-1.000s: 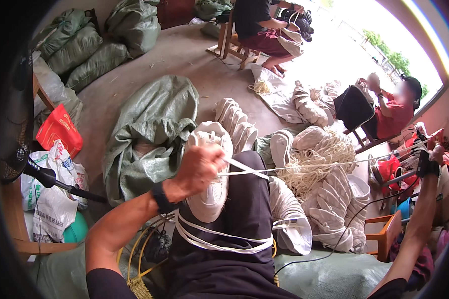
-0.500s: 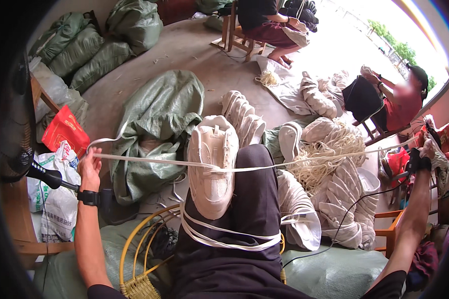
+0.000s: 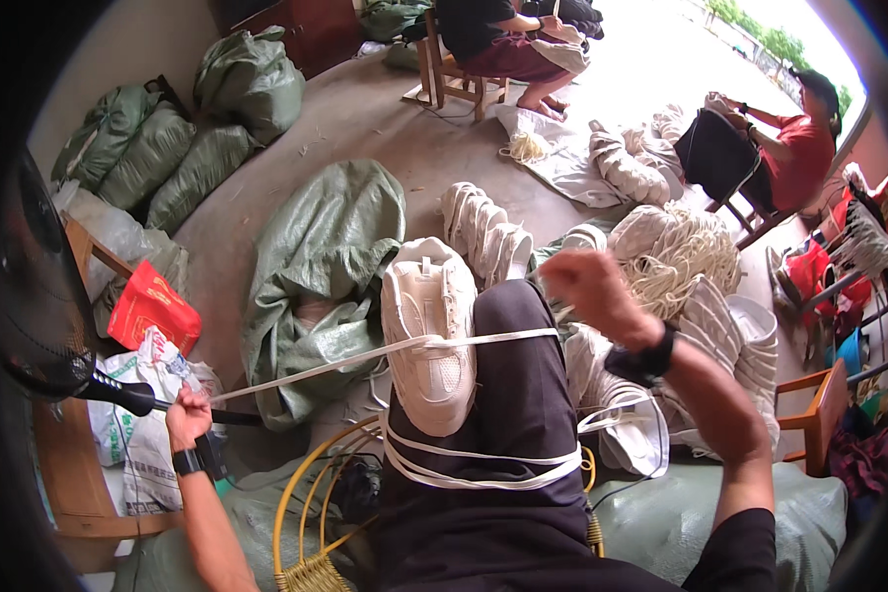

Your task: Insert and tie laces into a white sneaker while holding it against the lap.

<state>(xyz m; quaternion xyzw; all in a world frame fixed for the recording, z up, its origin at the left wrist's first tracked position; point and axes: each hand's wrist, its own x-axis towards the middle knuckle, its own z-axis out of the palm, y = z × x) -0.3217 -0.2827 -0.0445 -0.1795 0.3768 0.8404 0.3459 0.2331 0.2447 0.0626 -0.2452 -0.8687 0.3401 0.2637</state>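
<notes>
Fingers (image 3: 191,399) of left hand (image 3: 187,419) closed on white lace (image 3: 316,371); right hand (image 3: 602,294), hold unclear, nearer the shoe (image 3: 426,340) than before.

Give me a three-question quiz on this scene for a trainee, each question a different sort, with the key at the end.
1. Multiple choice: what does the person's left hand hold, stretched to the pale sneaker?
A) a red bag
B) a white shoelace
C) a pair of scissors

2. True or false: the sneaker's toe points toward the top of the picture.

3. Fill in the blank: the crumpled woven sack lying just beyond and left of the sneaker is ____ in colour.

Key:
1. B
2. False; its toe points toward the bottom of the picture.
3. Green
</notes>
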